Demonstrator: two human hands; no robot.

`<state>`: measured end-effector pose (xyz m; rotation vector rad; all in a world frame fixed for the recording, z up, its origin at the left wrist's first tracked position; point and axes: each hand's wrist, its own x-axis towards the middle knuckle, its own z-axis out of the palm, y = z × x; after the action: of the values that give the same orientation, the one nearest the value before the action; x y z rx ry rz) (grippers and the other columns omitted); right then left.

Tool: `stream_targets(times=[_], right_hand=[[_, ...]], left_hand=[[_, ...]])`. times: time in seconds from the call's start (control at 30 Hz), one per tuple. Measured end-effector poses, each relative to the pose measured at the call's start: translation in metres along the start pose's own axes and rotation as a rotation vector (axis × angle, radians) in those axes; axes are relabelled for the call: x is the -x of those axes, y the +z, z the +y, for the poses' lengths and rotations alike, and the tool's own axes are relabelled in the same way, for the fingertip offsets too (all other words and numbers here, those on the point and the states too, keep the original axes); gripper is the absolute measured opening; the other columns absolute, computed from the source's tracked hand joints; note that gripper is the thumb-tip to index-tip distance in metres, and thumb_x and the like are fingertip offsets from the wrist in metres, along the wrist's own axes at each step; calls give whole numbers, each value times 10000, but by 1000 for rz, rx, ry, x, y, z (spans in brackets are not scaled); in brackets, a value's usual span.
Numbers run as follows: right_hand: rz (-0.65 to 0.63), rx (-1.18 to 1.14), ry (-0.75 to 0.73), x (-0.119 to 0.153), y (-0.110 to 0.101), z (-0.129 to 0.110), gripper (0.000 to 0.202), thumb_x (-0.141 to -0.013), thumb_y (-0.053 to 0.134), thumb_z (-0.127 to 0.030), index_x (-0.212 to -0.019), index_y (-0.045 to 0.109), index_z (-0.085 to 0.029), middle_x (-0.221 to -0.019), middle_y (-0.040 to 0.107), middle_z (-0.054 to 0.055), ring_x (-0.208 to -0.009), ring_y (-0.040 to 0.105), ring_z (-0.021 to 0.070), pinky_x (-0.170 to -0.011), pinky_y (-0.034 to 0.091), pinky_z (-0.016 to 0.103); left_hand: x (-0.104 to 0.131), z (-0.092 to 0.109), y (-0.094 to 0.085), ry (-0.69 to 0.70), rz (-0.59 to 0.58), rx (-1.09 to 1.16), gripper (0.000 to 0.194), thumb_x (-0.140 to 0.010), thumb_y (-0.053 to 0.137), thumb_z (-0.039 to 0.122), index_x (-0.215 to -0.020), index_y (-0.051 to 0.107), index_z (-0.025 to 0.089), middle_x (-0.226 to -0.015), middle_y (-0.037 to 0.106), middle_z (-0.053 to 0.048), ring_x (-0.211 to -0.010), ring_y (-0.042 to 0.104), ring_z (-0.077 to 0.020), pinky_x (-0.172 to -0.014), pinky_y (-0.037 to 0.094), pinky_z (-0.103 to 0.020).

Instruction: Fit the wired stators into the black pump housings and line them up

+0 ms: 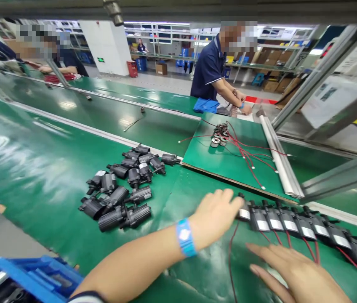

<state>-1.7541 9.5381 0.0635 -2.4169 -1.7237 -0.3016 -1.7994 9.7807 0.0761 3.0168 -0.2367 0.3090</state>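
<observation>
My left hand (218, 214), with a blue band at the wrist, reaches to the left end of a row of black cylindrical parts. Its fingertips are at the leftmost part (244, 210), which has a white label and a red wire (231, 256) trailing toward me. The fingers are bent, and their grip on the part is partly hidden. My right hand (292, 269) hovers at the lower right with fingers apart and nothing in it. In front of it runs the row of labelled black parts (289, 221) with red wires. Several loose black parts (115, 195) lie in a pile left of centre.
A blue crate (36, 277) holding black parts stands at lower left. Beyond the row, a raised green board (229, 164) carries small metal parts with red wires. Metal posts rise at right. Across the bench a person (208, 67) works with both hands; others are at far left.
</observation>
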Motion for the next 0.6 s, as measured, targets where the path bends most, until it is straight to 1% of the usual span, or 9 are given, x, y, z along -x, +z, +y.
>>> stream_targets(times=[0.03,0.07,0.13,0.23,0.3,0.4,0.47,0.53,0.6], right_hand=[[-12,-18,35,-10,-7,2,275,-1006,491,-426,-1164,666,-286,-920,763,-6,-780,738,172,-673,578,287],[-22,-37,76,-22,-13,6,263,-1006,495,-412,-1144,677,-283,-941,764,2,-803,734,176,-695,575,298],[-27,-83,155,-49,-17,20,251,-1007,501,-399,-1094,701,-274,-982,763,19,-862,722,191,-764,564,330],[9,-150,258,-99,-9,48,245,-997,530,-395,-1024,723,-246,-991,758,38,-929,692,215,-870,525,374],[61,-167,316,-136,4,66,226,-981,563,-379,-1022,726,-229,-981,751,47,-946,676,227,-873,511,373],[142,-159,374,-187,23,85,232,-954,609,-321,-1120,701,-187,-1090,729,85,-1048,651,241,-944,482,371],[183,-155,390,-216,34,93,295,-967,581,-278,-1230,650,-163,-1205,687,114,-1144,615,238,-1011,452,367],[219,-153,400,-239,41,99,351,-999,507,-238,-1333,577,-156,-1303,629,126,-1210,579,226,-1051,436,372],[248,-148,413,-257,46,103,380,-1013,483,-238,-1385,520,-167,-1352,586,120,-1217,574,227,-1047,459,414]], left_hand=[[14,-9,-14,-38,-10,-32,177,-939,538,163,-1085,633,191,-1020,666,-91,-913,666,-284,-724,570,-397],[30,-21,-26,-100,-15,-73,102,-898,588,147,-982,645,146,-949,667,-125,-886,662,-332,-705,560,-447],[65,-48,-45,-298,-91,-263,66,-853,651,166,-908,641,131,-889,670,-146,-839,660,-375,-699,542,-504],[109,-80,-52,-436,-204,-417,181,-831,686,211,-946,663,73,-871,687,-193,-843,667,-429,-712,523,-537],[126,-89,-47,-472,-305,-407,238,-810,683,160,-1013,683,37,-889,712,-216,-877,682,-439,-731,526,-529],[128,-86,-36,-468,-389,-333,256,-778,640,51,-1025,708,54,-928,739,-213,-897,702,-420,-775,530,-526],[117,-82,-31,-441,-345,-213,248,-788,649,65,-1023,722,101,-961,746,-182,-932,699,-410,-827,520,-544],[102,-81,-28,-407,-250,59,282,-814,706,170,-1096,721,176,-1029,747,-134,-1008,682,-387,-894,504,-537],[86,-84,-23,-391,-153,491,371,-814,763,323,-1174,704,260,-1149,730,-85,-1103,653,-340,-974,488,-482]])
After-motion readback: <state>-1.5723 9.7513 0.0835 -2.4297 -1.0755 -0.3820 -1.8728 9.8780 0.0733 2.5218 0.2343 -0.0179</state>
